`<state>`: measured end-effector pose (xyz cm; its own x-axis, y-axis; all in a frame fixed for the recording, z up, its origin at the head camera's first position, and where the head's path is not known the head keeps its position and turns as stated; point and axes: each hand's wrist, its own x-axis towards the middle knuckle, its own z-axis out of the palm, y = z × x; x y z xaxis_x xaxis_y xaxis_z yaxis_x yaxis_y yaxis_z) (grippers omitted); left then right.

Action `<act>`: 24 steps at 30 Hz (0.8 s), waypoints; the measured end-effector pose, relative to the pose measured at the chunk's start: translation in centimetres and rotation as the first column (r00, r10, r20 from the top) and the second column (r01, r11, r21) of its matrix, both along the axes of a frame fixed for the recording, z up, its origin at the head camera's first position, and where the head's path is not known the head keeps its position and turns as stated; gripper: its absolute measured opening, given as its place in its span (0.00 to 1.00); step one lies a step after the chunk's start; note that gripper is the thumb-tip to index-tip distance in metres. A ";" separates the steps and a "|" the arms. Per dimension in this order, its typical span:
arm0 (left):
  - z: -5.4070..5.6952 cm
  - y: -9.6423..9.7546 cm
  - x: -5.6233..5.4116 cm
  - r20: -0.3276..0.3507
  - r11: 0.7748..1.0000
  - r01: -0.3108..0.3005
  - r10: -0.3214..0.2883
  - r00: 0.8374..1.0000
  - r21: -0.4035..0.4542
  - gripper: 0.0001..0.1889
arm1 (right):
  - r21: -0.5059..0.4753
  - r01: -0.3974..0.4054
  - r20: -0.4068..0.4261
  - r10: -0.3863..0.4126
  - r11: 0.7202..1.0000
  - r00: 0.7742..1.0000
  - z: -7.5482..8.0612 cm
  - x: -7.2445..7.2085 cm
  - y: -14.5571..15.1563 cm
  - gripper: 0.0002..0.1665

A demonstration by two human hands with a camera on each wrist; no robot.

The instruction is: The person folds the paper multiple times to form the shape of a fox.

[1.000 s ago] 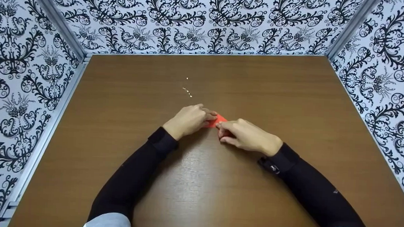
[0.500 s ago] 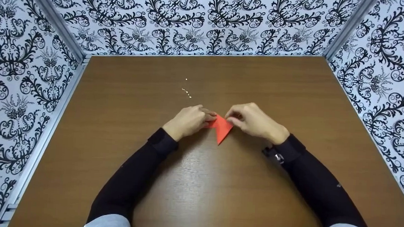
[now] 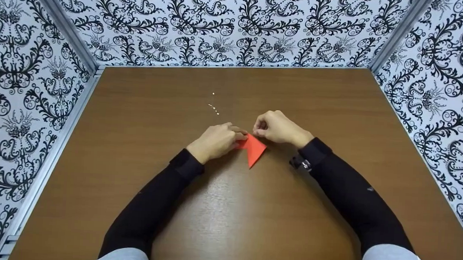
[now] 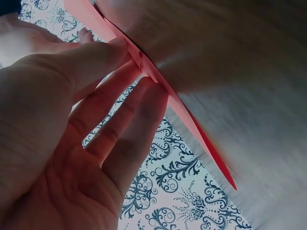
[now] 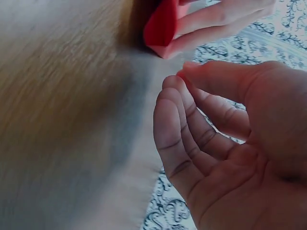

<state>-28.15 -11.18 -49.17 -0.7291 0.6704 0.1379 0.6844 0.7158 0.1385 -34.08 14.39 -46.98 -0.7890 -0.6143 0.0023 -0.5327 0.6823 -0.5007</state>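
Scroll-patterned walls (image 3: 197,29) stand along three sides of the brown table (image 3: 316,91). Two black sleeves (image 3: 355,196) reach in over it. The left hand (image 3: 215,142) lies with fingers nearly straight, their tips pressing the paper (image 3: 256,149). The right hand (image 3: 280,127) is apart, just beside it — fingers curled in, thumb tip near the index tip, gripping nothing. The paper, red and folded to points, sits mid-table between the hands — beyond it, tiny pale specks (image 3: 214,108).
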 end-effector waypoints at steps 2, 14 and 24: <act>0.1 0.0 0.0 0.003 1.000 -0.001 0.001 1.000 -0.004 0.17 | 0.015 -0.002 0.019 0.002 1.000 1.000 -0.2 -0.4 -0.4 0.04; -0.2 0.1 -0.4 -0.009 1.000 0.022 -0.022 1.000 -0.002 0.16 | 0.051 0.041 0.076 -0.044 0.998 0.996 -0.5 -1.3 -1.9 0.06; -0.2 0.2 -0.3 -0.021 1.000 0.023 -0.023 1.000 -0.008 0.16 | 0.055 0.088 0.082 -0.092 0.995 0.992 -0.7 -1.4 -2.3 0.08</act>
<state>-28.47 -11.01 -49.36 -0.7103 0.6883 0.1476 0.7036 0.7007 0.1184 -35.51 12.08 -47.63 -0.8373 -0.5383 -0.0958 -0.4254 0.7514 -0.5044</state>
